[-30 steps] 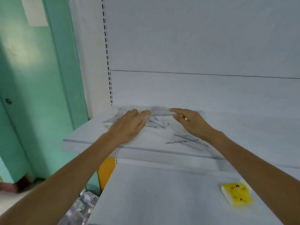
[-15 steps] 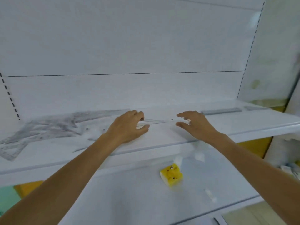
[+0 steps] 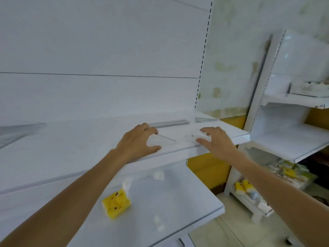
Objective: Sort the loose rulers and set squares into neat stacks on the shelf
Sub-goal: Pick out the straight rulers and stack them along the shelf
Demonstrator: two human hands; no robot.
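On the white shelf (image 3: 80, 141) my left hand (image 3: 138, 142) pinches a clear triangular set square (image 3: 162, 140) between thumb and fingers, low over the shelf near its front edge. My right hand (image 3: 216, 141) grips a second clear plastic piece (image 3: 193, 137) with a small dark hole; whether it is a ruler or a set square I cannot tell. Behind the hands, a grey stack of rulers (image 3: 169, 123) lies along the back. A small stack of set squares (image 3: 203, 119) sits at the shelf's right end. A blurred loose pile (image 3: 16, 132) lies at the far left.
The lower shelf (image 3: 169, 211) carries a yellow tissue pack (image 3: 116, 203) and small white scraps. A second white shelf unit (image 3: 284, 139) stands to the right, with yellow packs (image 3: 245, 188) on its low rack. The slotted upright (image 3: 203, 68) marks the shelf's right end.
My view and both hands have swung right along the shelf, away from the loose pile at the left. Each hand now carries a clear piece near the stacks at the right end.
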